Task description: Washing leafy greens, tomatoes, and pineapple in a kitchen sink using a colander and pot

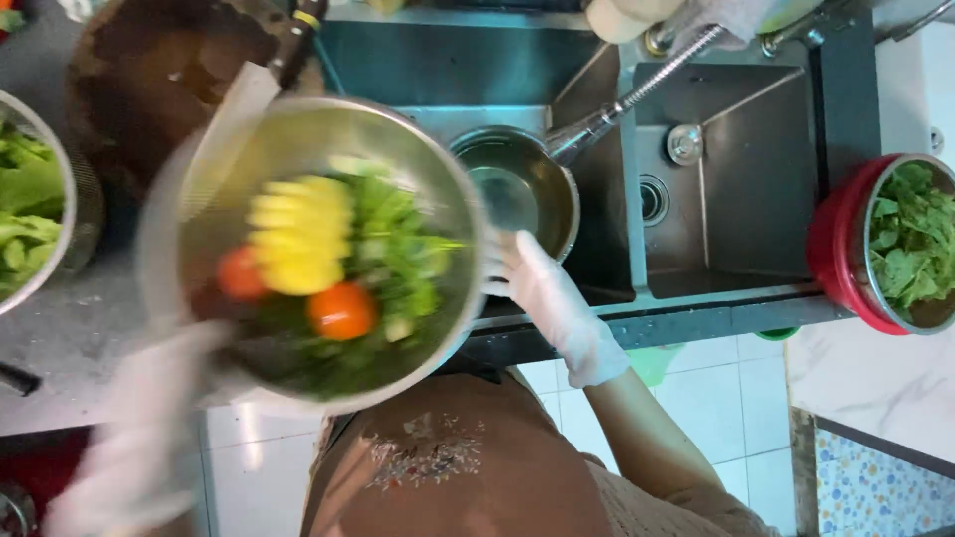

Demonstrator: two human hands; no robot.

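Observation:
A large steel bowl (pixel 438 189) is held up over the counter edge, blurred by motion. It holds two red tomatoes (pixel 342 309), yellow pieces (pixel 298 234) and leafy greens (pixel 398 249). My left hand (pixel 139 438), in a thin white glove and strongly blurred, grips the bowl's near left rim. My right hand (pixel 547 298), also gloved, holds the bowl's right rim, next to the sink's front edge.
A dark double sink (pixel 756 169) lies behind the bowl, with a smaller steel bowl (pixel 557 174) of water under a pull-out tap (pixel 637 94). Another gloved hand (pixel 716 20) is at the tap's base. Red bowl of greens (pixel 836 249) right; lettuce colander (pixel 30 209), round board (pixel 149 70) and knife (pixel 234 119) left.

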